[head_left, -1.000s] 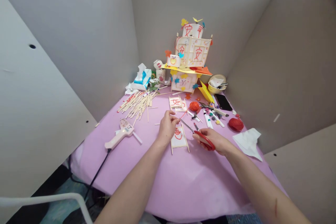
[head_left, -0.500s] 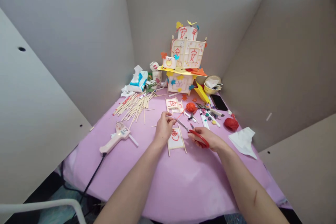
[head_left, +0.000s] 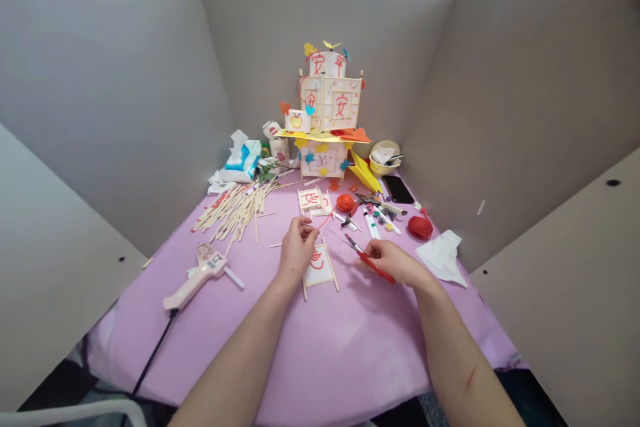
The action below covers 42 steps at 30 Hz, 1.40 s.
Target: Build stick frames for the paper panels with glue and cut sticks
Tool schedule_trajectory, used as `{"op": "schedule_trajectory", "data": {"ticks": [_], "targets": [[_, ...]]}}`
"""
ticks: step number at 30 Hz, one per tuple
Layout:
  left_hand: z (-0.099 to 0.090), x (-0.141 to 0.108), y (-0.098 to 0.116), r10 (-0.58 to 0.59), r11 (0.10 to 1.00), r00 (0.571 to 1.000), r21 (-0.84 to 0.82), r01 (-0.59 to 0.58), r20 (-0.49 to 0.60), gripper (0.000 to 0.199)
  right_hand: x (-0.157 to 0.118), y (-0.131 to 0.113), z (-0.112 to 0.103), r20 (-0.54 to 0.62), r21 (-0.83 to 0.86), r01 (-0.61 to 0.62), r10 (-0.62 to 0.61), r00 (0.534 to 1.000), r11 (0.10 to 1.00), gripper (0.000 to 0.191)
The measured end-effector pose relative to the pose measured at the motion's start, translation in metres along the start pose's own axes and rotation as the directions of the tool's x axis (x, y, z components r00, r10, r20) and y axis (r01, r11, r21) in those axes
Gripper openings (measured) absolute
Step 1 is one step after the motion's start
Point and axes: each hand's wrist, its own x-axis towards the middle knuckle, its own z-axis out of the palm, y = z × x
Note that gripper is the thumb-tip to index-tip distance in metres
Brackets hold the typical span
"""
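My left hand pinches a thin red yarn strand that runs toward an orange-red yarn ball. Under and beside its fingers lies a stick-framed white panel with red writing, partly covered by the hand. To the right, my right hand holds red-handled scissors, their tips pointing up and left, apart from the strand. Two smaller framed panels lie beyond my left hand, one overlapping the other.
A tall decorated paper and stick house stands at the back. Wooden sticks and a pink glue gun lie left. Markers, a phone, red yarn and white tissue are right. Grey partitions surround the table.
The scissors have moved away from my left hand, toward the right, and have turned in my right hand. The view has swung to the right, so the scene sits further left.
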Motion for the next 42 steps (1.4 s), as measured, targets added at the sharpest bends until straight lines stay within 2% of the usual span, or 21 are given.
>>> {"op": "schedule_trajectory", "data": {"ticks": [2,5,7,8,11,15,21,28,35,39,42], "targets": [[0.002,-0.002,0.001,0.012,1.000,1.000,0.014,-0.012,-0.003,0.019,0.002,0.012,-0.012,-0.161,-0.074,-0.009,-0.003,0.987,0.997,0.040],[0.007,-0.005,0.002,0.031,0.999,0.999,0.041,-0.031,0.011,0.018,0.007,0.029,-0.027,-0.444,-0.237,-0.170,0.049,0.895,0.957,0.039],[0.010,-0.007,0.003,0.045,0.996,0.999,0.082,-0.047,0.031,0.017,0.010,0.037,-0.035,-0.542,-0.320,-0.313,0.098,0.835,0.894,0.040],[0.012,-0.008,0.003,0.057,0.992,0.997,0.108,-0.061,0.043,0.017,0.010,0.040,-0.038,-0.559,-0.350,-0.365,0.120,0.820,0.863,0.040],[0.016,-0.011,0.001,0.106,0.975,0.991,0.185,-0.119,0.080,0.018,0.008,0.047,-0.042,-0.539,-0.406,-0.438,0.177,0.824,0.802,0.040],[0.018,-0.014,-0.002,0.139,0.951,0.982,0.258,-0.168,0.129,0.019,0.003,0.054,-0.044,-0.503,-0.430,-0.463,0.221,0.836,0.775,0.043],[0.017,-0.016,-0.003,0.155,0.941,0.978,0.281,-0.190,0.142,0.021,0.004,0.061,-0.044,-0.483,-0.444,-0.432,0.197,0.853,0.785,0.042],[0.019,-0.017,-0.003,0.175,0.936,0.977,0.287,-0.204,0.123,0.020,0.005,0.060,-0.043,-0.491,-0.452,-0.425,0.178,0.853,0.784,0.039],[0.021,-0.019,-0.004,0.193,0.909,0.974,0.353,-0.222,0.117,0.022,0.003,0.059,-0.041,-0.566,-0.403,-0.414,0.133,0.813,0.816,0.033],[0.023,-0.019,-0.006,0.203,0.904,0.973,0.360,-0.231,0.113,0.023,0.002,0.059,-0.040,-0.531,-0.417,-0.410,0.148,0.834,0.812,0.033],[0.021,-0.017,-0.005,0.208,0.912,0.974,0.342,-0.226,0.090,0.022,0.001,0.059,-0.041,-0.537,-0.409,-0.397,0.135,0.833,0.821,0.032]]}}
